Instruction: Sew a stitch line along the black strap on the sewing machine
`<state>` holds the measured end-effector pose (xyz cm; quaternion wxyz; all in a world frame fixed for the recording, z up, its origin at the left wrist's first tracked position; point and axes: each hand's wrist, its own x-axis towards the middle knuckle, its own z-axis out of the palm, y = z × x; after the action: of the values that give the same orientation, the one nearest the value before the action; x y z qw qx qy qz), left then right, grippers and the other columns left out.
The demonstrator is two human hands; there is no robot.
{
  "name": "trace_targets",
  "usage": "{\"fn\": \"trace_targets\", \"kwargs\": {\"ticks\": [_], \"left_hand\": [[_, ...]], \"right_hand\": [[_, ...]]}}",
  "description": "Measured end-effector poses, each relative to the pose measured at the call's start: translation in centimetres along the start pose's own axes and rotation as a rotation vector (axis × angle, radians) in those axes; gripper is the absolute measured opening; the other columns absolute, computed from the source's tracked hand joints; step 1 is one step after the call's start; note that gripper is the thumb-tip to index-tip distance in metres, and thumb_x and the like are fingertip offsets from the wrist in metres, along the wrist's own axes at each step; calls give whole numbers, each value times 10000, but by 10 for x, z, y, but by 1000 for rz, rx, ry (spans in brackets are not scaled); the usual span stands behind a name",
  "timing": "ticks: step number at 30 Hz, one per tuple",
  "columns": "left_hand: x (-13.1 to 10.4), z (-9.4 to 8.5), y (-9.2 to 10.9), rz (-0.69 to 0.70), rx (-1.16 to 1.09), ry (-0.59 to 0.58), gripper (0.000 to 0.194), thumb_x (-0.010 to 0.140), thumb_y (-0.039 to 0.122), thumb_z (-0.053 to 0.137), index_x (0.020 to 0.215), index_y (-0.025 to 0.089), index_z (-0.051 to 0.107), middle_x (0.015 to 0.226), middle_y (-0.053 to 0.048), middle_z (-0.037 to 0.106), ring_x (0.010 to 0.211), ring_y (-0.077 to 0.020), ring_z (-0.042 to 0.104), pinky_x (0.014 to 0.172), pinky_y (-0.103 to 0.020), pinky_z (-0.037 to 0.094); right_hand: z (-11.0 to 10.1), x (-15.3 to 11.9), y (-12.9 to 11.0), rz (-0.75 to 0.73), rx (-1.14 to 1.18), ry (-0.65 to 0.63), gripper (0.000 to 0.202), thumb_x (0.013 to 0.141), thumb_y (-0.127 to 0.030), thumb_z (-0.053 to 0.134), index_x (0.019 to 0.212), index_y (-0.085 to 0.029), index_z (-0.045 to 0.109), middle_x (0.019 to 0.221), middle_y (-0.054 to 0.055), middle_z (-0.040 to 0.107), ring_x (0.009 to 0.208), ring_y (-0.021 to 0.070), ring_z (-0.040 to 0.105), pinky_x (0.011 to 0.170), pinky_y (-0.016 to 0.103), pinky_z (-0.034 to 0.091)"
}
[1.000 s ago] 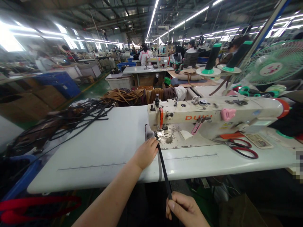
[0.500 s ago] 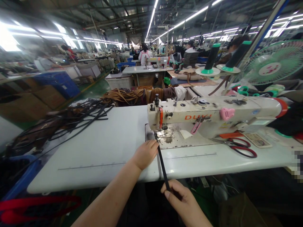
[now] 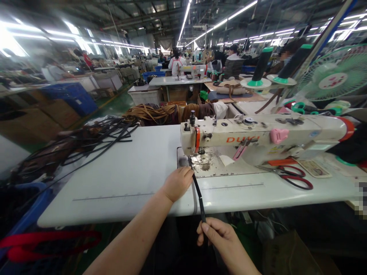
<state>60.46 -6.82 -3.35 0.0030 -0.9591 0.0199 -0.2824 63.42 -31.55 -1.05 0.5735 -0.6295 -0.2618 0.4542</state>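
Observation:
A narrow black strip (image 3: 198,191) runs from beneath the needle area of the sewing machine (image 3: 229,137) down over the table's front edge. My left hand (image 3: 179,183) rests on the white table just in front of the needle plate, its fingers together on the strip's upper part. Below the table edge, my right hand (image 3: 216,235) pinches the strip between thumb and fingers. A small light mark shows on the strip between the hands.
Red-handled scissors (image 3: 295,177) lie right of the machine's bed. Black strips (image 3: 114,137) hang over the table's left side. Two thread cones (image 3: 260,67) and a green fan (image 3: 332,78) stand at the right. People sit at machines farther back.
The view has shifted slightly. The right hand has changed its hold a little, with its fingers more visible, and a light mark now shows on the strip.

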Motion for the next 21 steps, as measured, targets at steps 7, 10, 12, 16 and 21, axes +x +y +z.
{"fn": "trace_targets", "kwargs": {"ticks": [7,10,12,16,21], "left_hand": [[0,-1,0,1,3,-2,160,1026,181,493,1020,155,650,1102,-140,715,1028,-239,710,948,-395,610],[-1,-1,-1,-4,-6,-17,163,1030,188,492,1050,154,650,1119,-141,710,1051,-241,705,965,-399,603],[-1,0,-2,-6,-13,-26,166,1031,188,492,1070,158,650,1129,-138,707,1071,-241,700,979,-402,597],[-1,1,-2,10,-11,-29,169,1031,175,486,1069,146,648,1132,-143,702,1082,-240,697,989,-395,594],[-1,3,-2,-24,-10,-53,162,1025,169,500,1112,143,634,1150,-136,699,1117,-237,690,1032,-394,578]], "right_hand": [[-1,-4,0,4,-2,-14,536,929,-684,647,777,-180,748,689,42,705,662,175,553,646,287,393],[-2,-6,-1,-2,-16,-16,537,938,-668,647,732,-181,738,679,40,697,668,176,554,656,289,394],[-3,-7,0,-2,-18,-18,542,947,-662,639,722,-180,738,682,42,696,678,181,567,666,293,399],[-6,-7,3,2,-12,-29,525,951,-646,640,742,-176,747,694,44,695,701,191,595,684,297,413],[-4,-3,7,-19,-42,-28,516,931,-672,625,784,-182,692,704,37,679,709,199,615,705,297,458]]}}
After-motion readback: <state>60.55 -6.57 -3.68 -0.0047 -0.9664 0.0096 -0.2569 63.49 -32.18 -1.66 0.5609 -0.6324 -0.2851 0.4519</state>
